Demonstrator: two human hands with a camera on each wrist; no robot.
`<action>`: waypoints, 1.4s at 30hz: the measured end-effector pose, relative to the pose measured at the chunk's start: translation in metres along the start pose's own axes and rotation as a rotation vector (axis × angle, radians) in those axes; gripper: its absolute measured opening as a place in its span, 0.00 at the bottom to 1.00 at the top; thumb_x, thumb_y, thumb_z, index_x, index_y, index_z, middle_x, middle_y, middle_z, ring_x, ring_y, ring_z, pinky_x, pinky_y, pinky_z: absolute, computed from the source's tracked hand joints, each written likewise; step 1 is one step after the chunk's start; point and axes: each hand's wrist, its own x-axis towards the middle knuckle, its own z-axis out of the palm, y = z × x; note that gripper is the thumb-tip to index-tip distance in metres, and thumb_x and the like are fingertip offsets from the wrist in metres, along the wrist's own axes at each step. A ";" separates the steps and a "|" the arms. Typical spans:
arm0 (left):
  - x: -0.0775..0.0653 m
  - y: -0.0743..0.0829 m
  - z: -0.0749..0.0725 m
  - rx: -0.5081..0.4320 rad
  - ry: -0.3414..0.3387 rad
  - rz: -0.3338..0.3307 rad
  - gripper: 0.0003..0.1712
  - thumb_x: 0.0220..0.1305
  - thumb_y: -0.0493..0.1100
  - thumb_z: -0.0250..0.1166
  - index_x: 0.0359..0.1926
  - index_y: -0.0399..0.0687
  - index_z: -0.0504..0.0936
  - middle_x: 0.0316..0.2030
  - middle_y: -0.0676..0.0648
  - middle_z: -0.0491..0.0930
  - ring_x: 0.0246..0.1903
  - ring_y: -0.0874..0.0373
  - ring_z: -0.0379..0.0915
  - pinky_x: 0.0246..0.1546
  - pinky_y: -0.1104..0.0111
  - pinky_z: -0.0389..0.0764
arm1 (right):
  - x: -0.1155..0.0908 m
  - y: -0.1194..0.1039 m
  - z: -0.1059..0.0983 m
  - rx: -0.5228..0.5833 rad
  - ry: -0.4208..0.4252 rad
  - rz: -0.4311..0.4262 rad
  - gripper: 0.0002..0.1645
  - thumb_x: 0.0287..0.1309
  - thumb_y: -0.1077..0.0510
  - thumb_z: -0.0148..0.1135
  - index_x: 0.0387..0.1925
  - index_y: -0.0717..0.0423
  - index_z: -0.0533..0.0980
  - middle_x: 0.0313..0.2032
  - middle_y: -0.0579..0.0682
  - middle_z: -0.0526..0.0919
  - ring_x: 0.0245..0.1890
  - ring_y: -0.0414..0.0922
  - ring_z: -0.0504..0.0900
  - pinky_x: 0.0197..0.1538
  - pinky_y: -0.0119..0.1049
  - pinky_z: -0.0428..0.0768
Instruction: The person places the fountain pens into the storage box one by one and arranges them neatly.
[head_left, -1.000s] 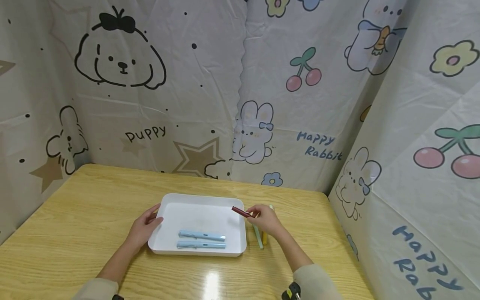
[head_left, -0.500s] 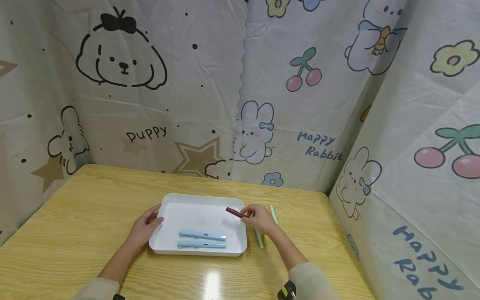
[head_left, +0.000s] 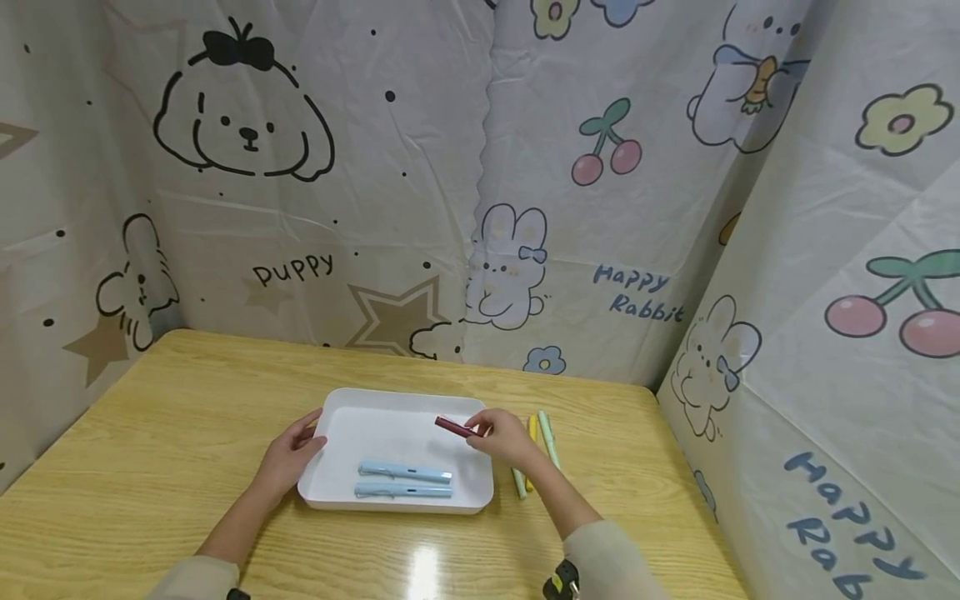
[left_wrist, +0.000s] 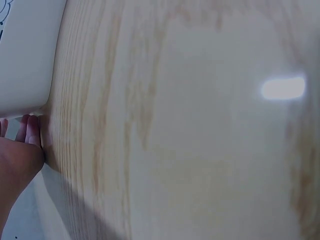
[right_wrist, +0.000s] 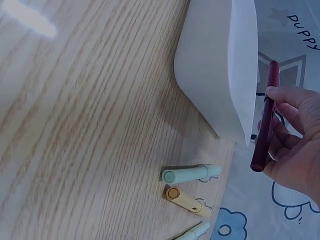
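Over the right part of the white tray (head_left: 405,504), my right hand (head_left: 501,435) pinches a dark red pen (right_wrist: 266,117) between thumb and fingers, held above the tray floor. My left hand (head_left: 288,457) grips the tray's left side, thumb at the rim; the left wrist view shows only part of that hand (left_wrist: 20,155) beside the tray corner (left_wrist: 27,65). Two light blue pens, an upper one (head_left: 405,472) and a lower one (head_left: 403,491), lie side by side in the tray's near half.
Right of the tray, on the wooden table (head_left: 187,400), lie a green pen (right_wrist: 187,174), a yellow pen (right_wrist: 187,201) and another green pen (right_wrist: 195,232). Patterned cloth (head_left: 405,208) hangs behind the table and along both sides.
My right hand has moved left with the dark red pen, from the tray's right edge to farther over the tray. My left hand and the blue pens have stayed put.
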 end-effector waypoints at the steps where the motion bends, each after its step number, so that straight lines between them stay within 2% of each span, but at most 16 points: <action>1: 0.000 0.000 0.000 -0.001 0.001 0.002 0.32 0.69 0.45 0.52 0.71 0.49 0.56 0.63 0.31 0.64 0.60 0.42 0.64 0.56 0.56 0.69 | 0.001 -0.001 0.001 -0.005 -0.001 0.002 0.11 0.52 0.58 0.67 0.39 0.54 0.82 0.27 0.47 0.78 0.26 0.40 0.70 0.27 0.29 0.70; 18: 0.001 -0.001 0.000 0.000 -0.002 0.000 0.31 0.69 0.43 0.51 0.71 0.48 0.55 0.62 0.31 0.64 0.59 0.40 0.64 0.55 0.55 0.71 | 0.005 -0.018 0.014 0.003 -0.048 -0.043 0.10 0.51 0.59 0.66 0.38 0.55 0.82 0.27 0.47 0.78 0.27 0.39 0.70 0.28 0.29 0.69; 25: 0.001 -0.001 0.000 -0.008 -0.005 -0.001 0.31 0.69 0.43 0.51 0.71 0.47 0.55 0.63 0.31 0.64 0.60 0.40 0.64 0.55 0.55 0.71 | 0.007 -0.026 0.020 -0.022 -0.054 -0.109 0.10 0.50 0.61 0.66 0.38 0.57 0.82 0.27 0.48 0.79 0.25 0.37 0.70 0.27 0.27 0.69; 42: 0.000 0.001 0.000 -0.012 -0.002 -0.004 0.31 0.69 0.42 0.52 0.71 0.47 0.56 0.63 0.31 0.64 0.60 0.40 0.64 0.56 0.54 0.71 | 0.012 -0.038 0.035 -0.053 -0.079 -0.135 0.10 0.50 0.59 0.66 0.37 0.55 0.82 0.25 0.46 0.78 0.26 0.36 0.70 0.30 0.27 0.69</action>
